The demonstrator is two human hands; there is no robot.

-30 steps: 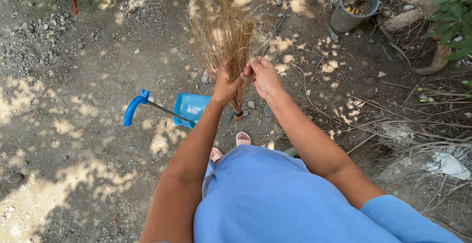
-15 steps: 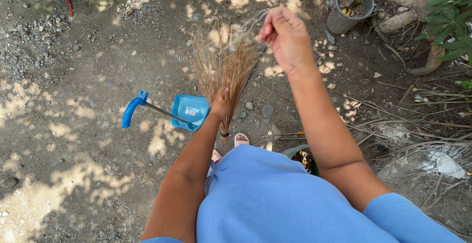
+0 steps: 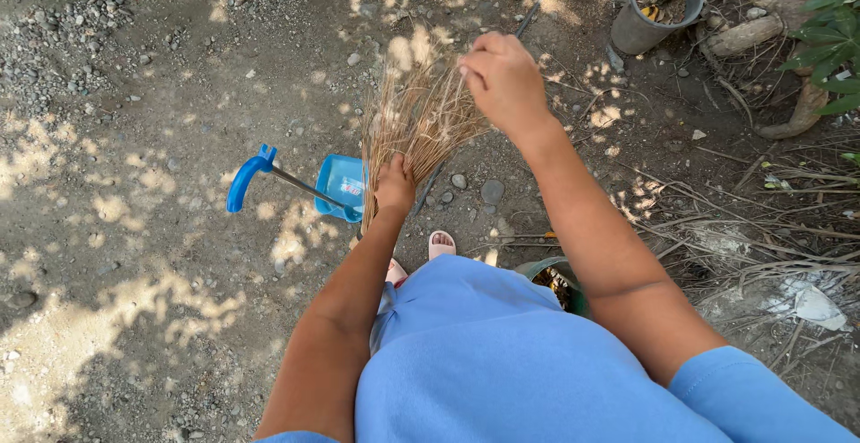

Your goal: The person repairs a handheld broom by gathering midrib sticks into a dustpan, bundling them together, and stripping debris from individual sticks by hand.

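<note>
Fingers point(image 3: 488, 60) of my right hand point(image 3: 506, 80) pinch the stick broom's point(image 3: 417, 125) bristle tips; my left hand point(image 3: 395, 186) clamps its bound base beside the blue dustpan point(image 3: 340, 183).

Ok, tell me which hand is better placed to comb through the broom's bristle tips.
Right. The right hand is already up at the fanned tips of the broom, while the left hand grips the bundle lower down.

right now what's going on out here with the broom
A person in a blue top stands on bare dirt. The left hand grips a bundle of broom straws at its base, while the right hand pinches the splayed tips. A blue dustpan lies on the ground beside it.
</note>
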